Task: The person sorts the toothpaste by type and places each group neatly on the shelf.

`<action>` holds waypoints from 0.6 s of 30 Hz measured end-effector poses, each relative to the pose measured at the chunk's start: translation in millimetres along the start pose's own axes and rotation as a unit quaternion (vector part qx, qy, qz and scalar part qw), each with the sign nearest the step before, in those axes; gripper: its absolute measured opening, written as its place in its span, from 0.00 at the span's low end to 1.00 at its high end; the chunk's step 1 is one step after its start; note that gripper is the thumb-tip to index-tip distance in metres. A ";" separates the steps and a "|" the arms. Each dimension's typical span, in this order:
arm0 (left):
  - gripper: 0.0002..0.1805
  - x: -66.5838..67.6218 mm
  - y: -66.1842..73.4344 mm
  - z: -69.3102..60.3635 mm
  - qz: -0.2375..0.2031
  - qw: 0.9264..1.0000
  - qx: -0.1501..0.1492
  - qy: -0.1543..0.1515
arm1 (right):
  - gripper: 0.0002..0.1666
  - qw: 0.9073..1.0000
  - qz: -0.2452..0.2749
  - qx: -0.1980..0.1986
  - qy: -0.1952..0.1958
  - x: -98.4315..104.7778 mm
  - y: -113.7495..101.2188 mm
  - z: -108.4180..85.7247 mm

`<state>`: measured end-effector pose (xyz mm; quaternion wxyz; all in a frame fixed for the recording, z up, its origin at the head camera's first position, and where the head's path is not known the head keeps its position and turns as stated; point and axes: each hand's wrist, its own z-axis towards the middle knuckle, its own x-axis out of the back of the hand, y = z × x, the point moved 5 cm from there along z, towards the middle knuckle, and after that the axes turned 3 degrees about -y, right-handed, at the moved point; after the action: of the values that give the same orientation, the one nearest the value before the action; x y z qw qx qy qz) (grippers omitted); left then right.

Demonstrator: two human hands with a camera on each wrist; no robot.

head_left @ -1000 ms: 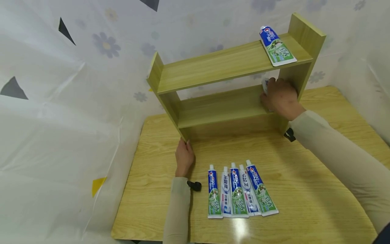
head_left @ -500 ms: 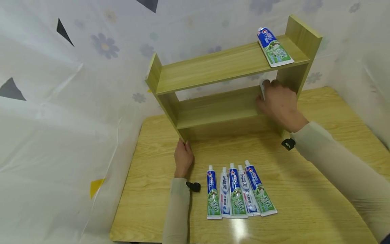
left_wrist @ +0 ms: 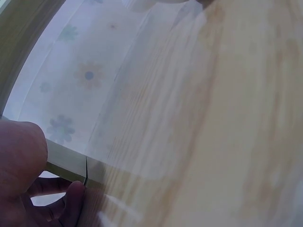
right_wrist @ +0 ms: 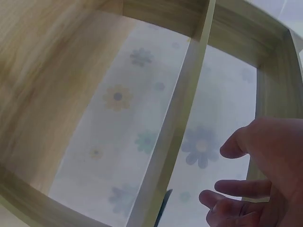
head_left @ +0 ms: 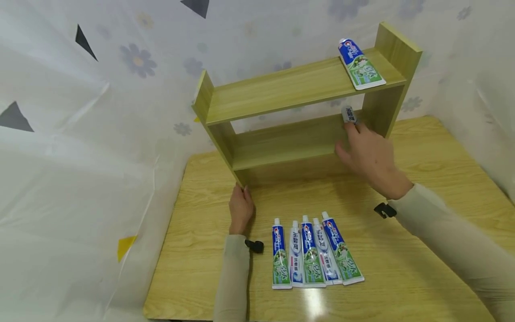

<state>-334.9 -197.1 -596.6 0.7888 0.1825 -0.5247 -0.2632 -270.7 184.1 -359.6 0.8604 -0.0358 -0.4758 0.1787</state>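
A two-tier wooden shelf [head_left: 277, 96] stands on the table, seen in the head view. My left hand [head_left: 241, 209] grips the lower end of its left side panel; in the left wrist view, thumb and fingers [left_wrist: 73, 198] sit on either side of the board edge. On the lower tier, near the right end, lies a white toothpaste tube [head_left: 348, 114], its near part hidden behind my right hand [head_left: 370, 156]. That hand is just in front of the tier, thumb and fingers apart, with nothing between them in the right wrist view. A blue-green toothpaste tube [head_left: 361, 65] lies on the top tier.
Several toothpaste tubes, blue-green [head_left: 281, 257] and white [head_left: 297, 255] alternating, lie side by side on the wooden table [head_left: 201, 268] in front of the shelf. Flower-patterned sheeting [head_left: 169, 80] hangs behind and to the left.
My right hand has let go of the white toothpaste tube and drawn back toward me, uncovering its cap end. The left hand keeps its hold on the shelf.
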 end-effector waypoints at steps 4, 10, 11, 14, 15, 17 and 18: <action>0.18 -1.4 -3.1 -0.1 0.001 1.000 -0.001 0.001 | 0.21 1.000 0.005 0.020 0.007 -1.6 -7.8 -15.7; 0.17 1.7 0.8 -0.5 -0.001 1.000 -0.015 0.019 | 0.24 1.000 0.012 0.021 -0.012 -7.2 -18.5 -40.1; 0.17 2.7 2.4 -1.0 -0.002 1.000 -0.017 0.023 | 0.24 1.000 0.014 0.020 -0.015 -8.6 -19.9 -44.3; 0.17 6.2 7.6 -2.7 -0.014 0.999 -0.024 0.030 | 0.26 0.999 0.018 0.010 -0.037 -13.9 -23.6 -57.2; 0.17 6.8 8.8 -3.1 -0.017 0.999 -0.022 0.029 | 0.27 0.999 0.019 0.005 -0.048 -16.1 -24.6 -61.5; 0.18 7.0 9.3 -3.3 -0.020 0.999 -0.017 0.025 | 0.29 0.997 0.023 -0.008 -0.074 -20.8 -26.3 -70.1; 0.19 6.4 8.5 -3.2 -0.021 0.999 -0.014 0.021 | 0.30 0.996 0.027 -0.016 -0.087 -23.7 -26.9 -74.6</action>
<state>-328.1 -194.2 -588.3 0.7966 0.1879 -0.5002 -0.2825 -212.8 159.0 -413.1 0.8099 -0.0468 -0.5506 0.1968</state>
